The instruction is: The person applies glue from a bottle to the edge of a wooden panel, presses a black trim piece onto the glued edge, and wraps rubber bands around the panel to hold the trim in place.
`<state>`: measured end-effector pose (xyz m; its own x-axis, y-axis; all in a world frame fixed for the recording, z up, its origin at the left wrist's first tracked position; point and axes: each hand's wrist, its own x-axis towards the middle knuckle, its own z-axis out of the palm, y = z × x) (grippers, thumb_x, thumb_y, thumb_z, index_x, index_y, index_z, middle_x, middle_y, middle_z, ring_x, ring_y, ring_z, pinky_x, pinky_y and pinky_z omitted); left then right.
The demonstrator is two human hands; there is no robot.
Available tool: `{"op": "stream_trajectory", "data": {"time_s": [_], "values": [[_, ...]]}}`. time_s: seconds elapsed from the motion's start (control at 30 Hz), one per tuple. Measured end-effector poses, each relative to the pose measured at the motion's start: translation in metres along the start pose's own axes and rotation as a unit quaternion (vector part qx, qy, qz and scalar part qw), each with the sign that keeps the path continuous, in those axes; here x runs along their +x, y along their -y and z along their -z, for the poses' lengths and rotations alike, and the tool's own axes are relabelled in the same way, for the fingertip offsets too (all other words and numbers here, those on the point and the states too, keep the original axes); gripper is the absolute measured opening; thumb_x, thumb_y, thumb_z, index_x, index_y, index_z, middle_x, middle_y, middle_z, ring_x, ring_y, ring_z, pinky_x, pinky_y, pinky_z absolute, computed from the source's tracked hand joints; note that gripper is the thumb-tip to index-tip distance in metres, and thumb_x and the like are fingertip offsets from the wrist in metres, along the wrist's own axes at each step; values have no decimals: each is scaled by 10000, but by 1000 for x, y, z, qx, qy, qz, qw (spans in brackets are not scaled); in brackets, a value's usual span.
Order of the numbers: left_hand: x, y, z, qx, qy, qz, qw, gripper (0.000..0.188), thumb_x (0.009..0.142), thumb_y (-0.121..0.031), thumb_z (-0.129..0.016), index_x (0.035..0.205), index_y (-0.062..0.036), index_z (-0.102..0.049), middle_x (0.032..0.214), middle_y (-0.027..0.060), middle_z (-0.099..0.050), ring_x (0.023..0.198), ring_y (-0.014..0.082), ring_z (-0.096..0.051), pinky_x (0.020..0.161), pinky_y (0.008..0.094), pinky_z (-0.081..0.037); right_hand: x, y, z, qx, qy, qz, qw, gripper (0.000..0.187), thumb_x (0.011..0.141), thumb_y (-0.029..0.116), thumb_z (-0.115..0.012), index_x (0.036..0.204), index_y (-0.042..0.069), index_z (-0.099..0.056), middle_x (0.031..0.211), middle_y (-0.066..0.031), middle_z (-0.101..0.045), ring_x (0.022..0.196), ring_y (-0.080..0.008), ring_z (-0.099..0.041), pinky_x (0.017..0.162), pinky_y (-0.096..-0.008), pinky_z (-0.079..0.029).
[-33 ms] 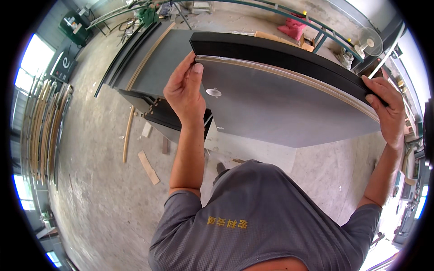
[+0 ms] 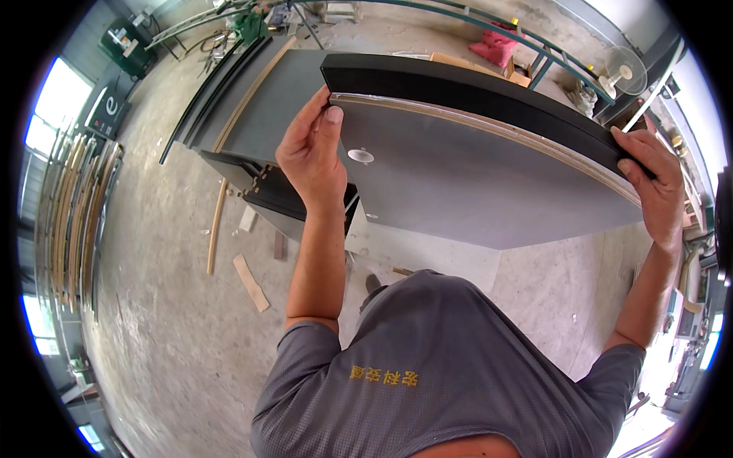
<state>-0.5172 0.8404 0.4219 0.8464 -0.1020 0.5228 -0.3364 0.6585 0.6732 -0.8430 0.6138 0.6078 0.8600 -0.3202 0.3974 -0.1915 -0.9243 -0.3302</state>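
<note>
The left hand (image 2: pixel 313 160) and right hand (image 2: pixel 658 183) are narrowly pinching the ends of a black strip (image 2: pixel 473 93), which is lying along a grey board (image 2: pixel 466 168). Beyond, a red sack (image 2: pixel 493 49) and cardboard box (image 2: pixel 520 77) are sitting, contents unclear.

The left forearm (image 2: pixel 317 263) reaches almost straight forward, the left hand (image 2: pixel 314 156) pinching between thumb and fingers; the right forearm (image 2: pixel 647 298) slants outward, the right hand (image 2: pixel 657 179) turned inward, likewise pinching
</note>
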Motion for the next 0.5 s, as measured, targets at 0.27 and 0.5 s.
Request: {"op": "stream_trajectory", "data": {"time_s": [0.27,0.5], "values": [[-1,1,0,11,-10,-12,1000,277,915,38,-695,1192,41,-693,952,48,-724,712,35,-589,627,154,-456,1,-3,-1,9,8,-5,1000,352,865,-48,-680,1215,-12,-704,1013,-77,-645,907,-136,-593,821,-236,-471],[0,5,5,12,1,-11,1000,259,908,44,-702,1167,34,-705,955,48,-725,724,46,-607,639,157,-470,-2,-3,-4,53,26,-10,998,342,865,-61,-666,1205,-34,-695,1000,-68,-628,880,-127,-577,782,-229,-454]]}}
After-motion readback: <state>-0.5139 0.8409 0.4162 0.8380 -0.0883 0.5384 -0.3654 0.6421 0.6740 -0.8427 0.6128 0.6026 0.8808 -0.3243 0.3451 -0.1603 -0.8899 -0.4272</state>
